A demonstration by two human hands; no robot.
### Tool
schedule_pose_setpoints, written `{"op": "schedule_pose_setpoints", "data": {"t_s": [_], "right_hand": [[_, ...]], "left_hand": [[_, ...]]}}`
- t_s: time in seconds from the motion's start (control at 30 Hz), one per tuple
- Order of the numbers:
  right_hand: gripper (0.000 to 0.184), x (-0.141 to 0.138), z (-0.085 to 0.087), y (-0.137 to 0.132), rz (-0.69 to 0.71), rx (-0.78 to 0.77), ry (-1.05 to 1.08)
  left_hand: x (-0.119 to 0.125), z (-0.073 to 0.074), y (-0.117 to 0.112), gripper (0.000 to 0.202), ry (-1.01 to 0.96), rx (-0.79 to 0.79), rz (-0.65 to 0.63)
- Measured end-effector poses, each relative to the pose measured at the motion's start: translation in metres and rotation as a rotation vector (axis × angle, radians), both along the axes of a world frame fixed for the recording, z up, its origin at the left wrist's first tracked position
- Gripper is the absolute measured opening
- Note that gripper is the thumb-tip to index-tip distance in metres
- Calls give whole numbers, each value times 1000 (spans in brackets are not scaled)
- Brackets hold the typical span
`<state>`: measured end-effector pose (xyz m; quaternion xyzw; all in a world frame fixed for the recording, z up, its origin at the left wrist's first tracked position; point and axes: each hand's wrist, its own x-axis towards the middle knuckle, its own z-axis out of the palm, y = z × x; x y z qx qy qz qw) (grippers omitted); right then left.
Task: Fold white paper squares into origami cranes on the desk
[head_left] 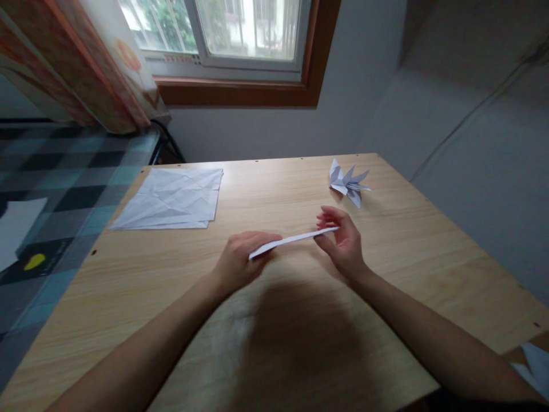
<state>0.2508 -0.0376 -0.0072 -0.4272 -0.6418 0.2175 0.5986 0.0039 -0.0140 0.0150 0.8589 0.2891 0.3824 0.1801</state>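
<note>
A folded white sheet of paper (295, 238) is held nearly edge-on above the middle of the table, so only a thin strip of it shows. My left hand (242, 257) grips its left end, fingers on top and the thumb side hidden below. At the other end, my right hand (343, 240) has the paper between thumb and curled fingers. Beyond the right hand lies a folded white paper flower (345, 182) with several pointed petals. How the held paper is folded cannot be made out from this angle.
Creased white paper sheets (175, 197) lie stacked at the table's (429, 274) back left. A checked cloth (81, 194) covers a surface on the left, with white paper (21, 229) on it. More white paper (534, 366) shows at the lower right. A window (253, 34) is behind.
</note>
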Motion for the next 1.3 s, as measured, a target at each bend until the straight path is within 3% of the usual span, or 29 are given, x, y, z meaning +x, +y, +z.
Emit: {"op": "schedule_pose_setpoints", "data": {"t_s": [0.07, 0.13, 0.17, 0.3, 0.4, 0.53, 0.9, 1.03, 1.1, 1.17, 1.23, 1.3], "right_hand": [[67, -12, -5, -2, 194, -137, 183], [70, -25, -7, -8, 371, -291, 287], [65, -32, -7, -11, 419, -358, 319], [27, -47, -3, -18, 318, -450, 336], [24, -45, 0, -15, 227, -503, 331], [26, -37, -1, -7, 211, -547, 333], [34, -29, -4, -2, 288, -588, 283], [30, -24, -6, 1, 162, -514, 262], [29, -26, -5, 0, 28, -458, 223], [26, -31, -3, -2, -72, -400, 156], [20, -38, -2, -7, -67, -360, 92], [19, -44, -1, -11, 49, -359, 73]], "left_hand": [[10, 9, -10, 21, -180, -168, 102], [21, 12, -19, 25, -357, -358, 194], [26, 12, -23, 26, -402, -450, 177], [36, -2, -28, 27, -532, -729, 78], [33, -11, -22, 28, -567, -817, 98], [24, -11, -9, 30, -596, -788, 213], [14, -12, 8, 32, -605, -792, 241], [14, -14, 11, 28, -694, -728, 394], [17, -17, 7, 41, -684, -610, 424], [21, -21, 0, 61, -544, -501, 331], [27, -26, -8, 90, -341, -442, 169], [31, -31, -14, 111, -182, -368, 58]]}}
